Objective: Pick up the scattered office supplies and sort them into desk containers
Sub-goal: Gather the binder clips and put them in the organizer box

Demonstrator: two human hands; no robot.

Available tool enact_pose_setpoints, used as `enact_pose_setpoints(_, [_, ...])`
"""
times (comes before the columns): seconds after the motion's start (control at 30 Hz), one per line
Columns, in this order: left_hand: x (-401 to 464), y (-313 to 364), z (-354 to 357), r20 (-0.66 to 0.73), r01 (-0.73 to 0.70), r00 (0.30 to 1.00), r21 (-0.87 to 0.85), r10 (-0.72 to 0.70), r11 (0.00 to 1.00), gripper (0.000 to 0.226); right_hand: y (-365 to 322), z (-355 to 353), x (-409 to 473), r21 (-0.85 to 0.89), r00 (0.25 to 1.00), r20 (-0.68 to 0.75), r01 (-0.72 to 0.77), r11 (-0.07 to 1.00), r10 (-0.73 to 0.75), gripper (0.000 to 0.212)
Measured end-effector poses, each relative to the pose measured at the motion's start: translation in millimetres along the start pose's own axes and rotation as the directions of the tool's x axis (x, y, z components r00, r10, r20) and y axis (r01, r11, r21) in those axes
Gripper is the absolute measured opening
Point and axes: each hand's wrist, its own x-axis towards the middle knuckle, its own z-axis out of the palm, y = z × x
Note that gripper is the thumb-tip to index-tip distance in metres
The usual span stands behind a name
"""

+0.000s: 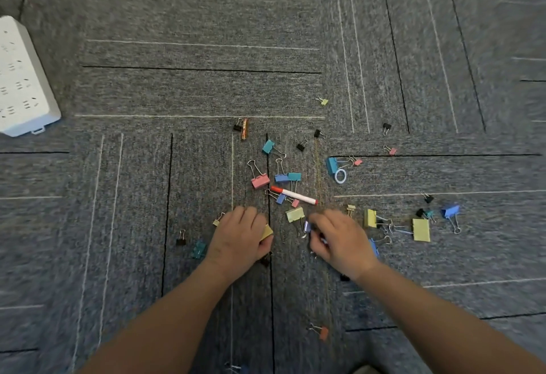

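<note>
Several coloured binder clips lie scattered on grey carpet. My left hand [239, 237] is curled down over a yellow binder clip [266, 232] that shows under its thumb side. My right hand [336, 240] is closed on a small lilac binder clip [307, 226] at its fingertips. A red-capped white marker [294, 195] lies just beyond both hands, with a pale yellow clip [295, 214] between it and my right hand. A pink clip [260, 181], blue clips [282, 178] and a small blue ring [340, 176] lie farther out. A battery [244, 129] lies at the far side.
A white power strip [20, 78] lies at the far left on the carpet. More clips spread to the right, including large yellow ones [421, 229] and a blue one [450, 211]. An orange clip [323, 333] lies near me between my forearms. No containers are in view.
</note>
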Motion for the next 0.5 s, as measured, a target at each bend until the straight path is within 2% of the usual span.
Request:
enact_pose_setpoints(0.07, [-7.6, -8.5, -5.8, -0.005, -0.028, 1.0, -0.016, 0.028, 0.999, 0.026, -6.9, -1.3, -2.1, 0.017, 0.999, 0.027, 0.042, 0.999, -0.043, 0.029])
enact_pose_setpoints(0.17, [-25.5, -20.3, -14.1, 0.018, 0.053, 0.998, 0.041, -0.054, 0.998, 0.031, -22.4, 0.1, 5.8, -0.001, 0.992, 0.113, 0.05, 0.999, -0.049, 0.049])
enact_pose_setpoints(0.23, [-37.8, -23.3, -19.5, 0.061, 0.116, 0.991, 0.07, -0.121, 0.991, 0.047, -33.9, 3.1, 11.9, -0.051, 0.976, 0.21, 0.062, 0.997, -0.05, 0.07])
enact_pose_setpoints(0.3, [-48.7, -25.3, -25.2, 0.11, 0.16, 0.979, 0.111, -0.172, 0.981, 0.069, -40.5, 8.0, 15.9, -0.1, 0.969, 0.243, 0.066, 0.993, -0.04, 0.082])
enact_pose_setpoints(0.43, [-67.6, -35.3, -29.0, 0.217, 0.36, 0.892, 0.189, -0.396, 0.914, 0.096, -43.5, 13.6, 32.6, -0.149, 0.971, 0.228, 0.099, 0.984, -0.063, 0.077])
enact_pose_setpoints(0.5, [-70.0, -35.2, -22.8, 0.221, 0.38, 0.89, 0.126, -0.399, 0.916, 0.096, -44.8, 19.3, 44.5, -0.108, 0.959, 0.224, 0.199, 0.974, -0.172, 0.067])
